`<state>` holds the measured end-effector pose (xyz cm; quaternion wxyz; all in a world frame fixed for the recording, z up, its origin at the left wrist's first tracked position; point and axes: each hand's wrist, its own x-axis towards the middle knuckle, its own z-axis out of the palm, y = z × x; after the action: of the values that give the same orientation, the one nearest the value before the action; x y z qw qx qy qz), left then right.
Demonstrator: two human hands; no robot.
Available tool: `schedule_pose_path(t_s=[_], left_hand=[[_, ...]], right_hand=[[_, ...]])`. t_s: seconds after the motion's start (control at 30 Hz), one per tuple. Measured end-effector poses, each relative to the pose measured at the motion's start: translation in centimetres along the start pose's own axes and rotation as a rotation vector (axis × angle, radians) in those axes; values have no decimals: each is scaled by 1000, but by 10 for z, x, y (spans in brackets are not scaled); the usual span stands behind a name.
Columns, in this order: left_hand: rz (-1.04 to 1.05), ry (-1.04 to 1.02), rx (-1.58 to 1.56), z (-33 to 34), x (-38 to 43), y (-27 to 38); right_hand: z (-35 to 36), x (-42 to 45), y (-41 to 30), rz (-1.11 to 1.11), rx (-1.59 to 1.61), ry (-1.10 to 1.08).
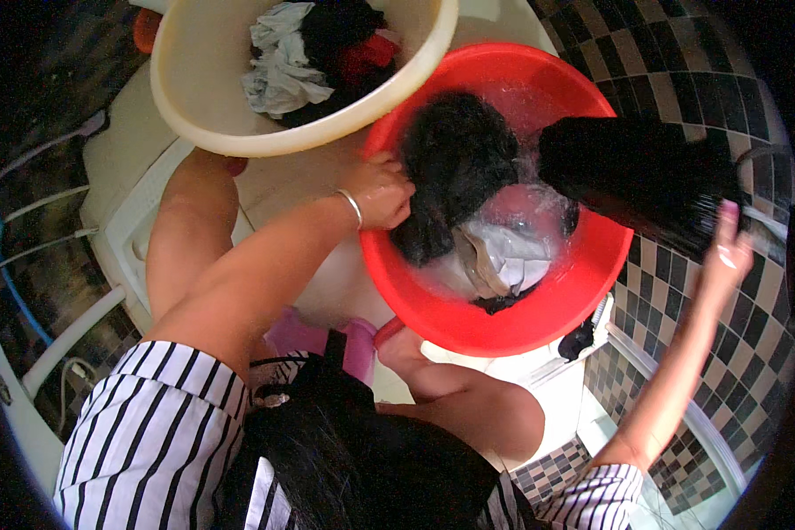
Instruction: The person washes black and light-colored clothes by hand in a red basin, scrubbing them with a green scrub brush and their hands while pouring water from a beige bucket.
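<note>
A red plastic basin (503, 338) holds water, black cloth (460, 159) and a white and beige cloth (510, 258). My left hand (381, 192), with a silver bangle at the wrist, is curled at the basin's left rim against the black cloth; whether it grips the rim or the cloth cannot be told. At the right, my right hand (725, 252) holds up a dark, blurred object (636, 179), possibly a bucket, tilted over the basin's right rim. The water below it is splashing and foamy. Part of the fingers is hidden behind the dark object.
A cream plastic tub (265, 142) with grey, black and red clothes stands at the upper left, beside the red basin. Checkered tiled wall (642, 265) rises close on the right. My knees flank the wet floor. A small black cloth (576, 341) lies below the basin's right side.
</note>
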<state>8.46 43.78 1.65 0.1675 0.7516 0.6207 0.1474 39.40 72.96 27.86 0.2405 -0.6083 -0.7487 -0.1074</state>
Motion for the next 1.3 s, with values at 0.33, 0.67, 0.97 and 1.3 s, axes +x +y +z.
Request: schedule_pose_path(t_s=[0.33,0.67,0.97,1.3], left_hand=[[18,1,-26,1,-1,-6],[54,33,-46,7,10,-4],[20,53,-59,5,0,-4],[37,76,-66,6,-4,-7]], right_hand=[[300,-237,-12,-58,-116,-620],[281,-192,48,-468,311,-665],[-1,-55,-14,155,580,-238],[-83,2,-32,110,673,236]])
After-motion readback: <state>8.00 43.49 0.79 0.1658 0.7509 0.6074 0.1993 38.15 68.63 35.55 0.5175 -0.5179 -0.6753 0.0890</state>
